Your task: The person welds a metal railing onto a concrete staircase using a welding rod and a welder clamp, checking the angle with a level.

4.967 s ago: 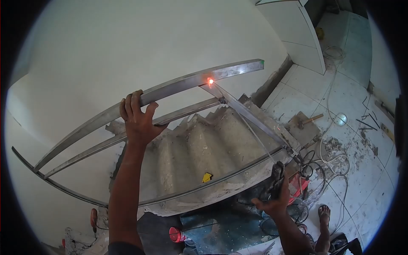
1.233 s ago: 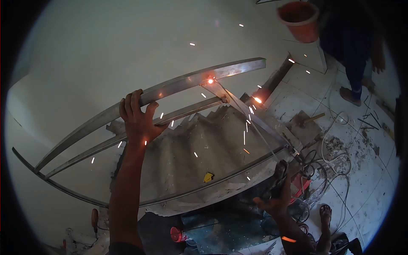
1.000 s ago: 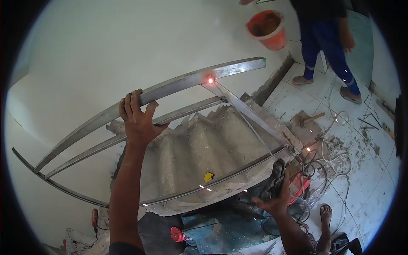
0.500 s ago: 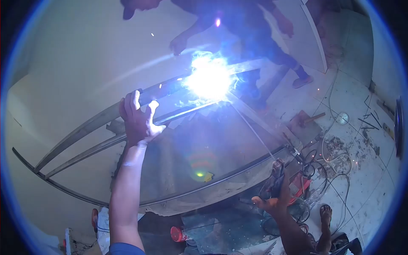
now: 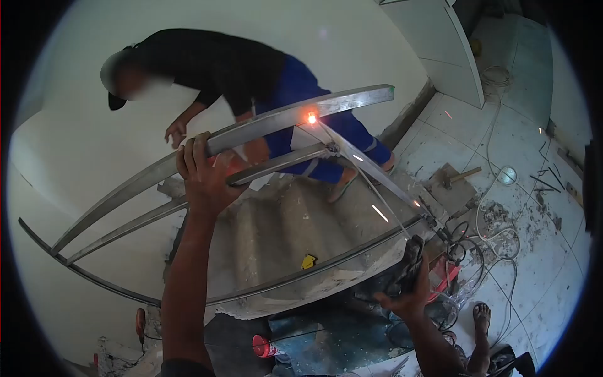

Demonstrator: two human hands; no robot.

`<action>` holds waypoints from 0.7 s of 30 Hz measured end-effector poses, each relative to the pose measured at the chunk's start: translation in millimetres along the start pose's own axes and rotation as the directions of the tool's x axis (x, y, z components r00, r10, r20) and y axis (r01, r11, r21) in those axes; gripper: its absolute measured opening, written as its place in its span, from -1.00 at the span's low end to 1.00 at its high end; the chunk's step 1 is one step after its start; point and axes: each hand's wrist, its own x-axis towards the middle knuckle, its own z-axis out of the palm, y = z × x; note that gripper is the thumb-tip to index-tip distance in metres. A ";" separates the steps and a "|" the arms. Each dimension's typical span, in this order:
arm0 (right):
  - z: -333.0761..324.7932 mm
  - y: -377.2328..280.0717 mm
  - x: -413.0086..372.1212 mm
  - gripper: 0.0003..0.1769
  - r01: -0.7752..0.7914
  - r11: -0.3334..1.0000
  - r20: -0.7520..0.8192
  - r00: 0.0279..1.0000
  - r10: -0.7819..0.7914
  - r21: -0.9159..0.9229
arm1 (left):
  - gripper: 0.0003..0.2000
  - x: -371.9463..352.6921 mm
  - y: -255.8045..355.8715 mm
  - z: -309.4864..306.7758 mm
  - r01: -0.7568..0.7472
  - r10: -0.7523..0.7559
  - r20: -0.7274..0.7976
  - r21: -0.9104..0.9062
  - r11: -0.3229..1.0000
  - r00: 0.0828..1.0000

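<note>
My left hand [image 5: 207,179] is closed over the upper curved metal tube [image 5: 143,177], its thumb near the lower metal tube [image 5: 279,162]. My right hand [image 5: 409,298] grips a black electrode holder [image 5: 412,254]. From the holder a long thin welding rod [image 5: 380,196] reaches up toward a glowing orange weld spot [image 5: 312,117] on the upper tube. A slanted metal bar [image 5: 370,164] runs from near that spot down to the dark curved bottom rail [image 5: 314,271]. Bright sparks fly near the bar.
A co-worker [image 5: 220,66] in a dark top and blue trousers bends behind the frame on concrete steps [image 5: 248,232]. A yellow angular piece [image 5: 308,261] lies on a step. Cables [image 5: 496,235], a red case [image 5: 445,276] and debris cover the tiled floor at right. A red-capped container [image 5: 262,345] is below.
The blinding arc has gone out, leaving a small glowing spot and sparks. The co-worker has bent lower and shifted left. Both my hands remain in nearly the same places.
</note>
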 end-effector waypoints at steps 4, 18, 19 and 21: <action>2.2 -0.4 3.7 0.47 0.011 1.000 -0.015 1.000 -0.011 0.012 | -0.48 -2.8 -2.4 0.1 -0.003 0.003 0.023 -0.010 1.000 1.000; 3.2 3.1 -1.4 0.42 -0.022 0.993 0.069 0.998 0.014 0.118 | -0.24 -2.3 -5.4 1.2 -0.008 0.008 0.037 -0.003 1.000 0.999; 2.6 3.4 -1.7 0.42 -0.004 0.998 0.076 0.997 -0.001 0.062 | -0.28 -1.5 -5.1 0.0 0.008 -0.007 0.052 -0.021 1.000 0.999; 2.5 6.2 -0.1 0.42 0.020 0.995 0.070 0.997 -0.027 0.099 | -0.26 -3.6 -8.5 -0.6 0.006 -0.004 0.070 -0.029 1.000 0.998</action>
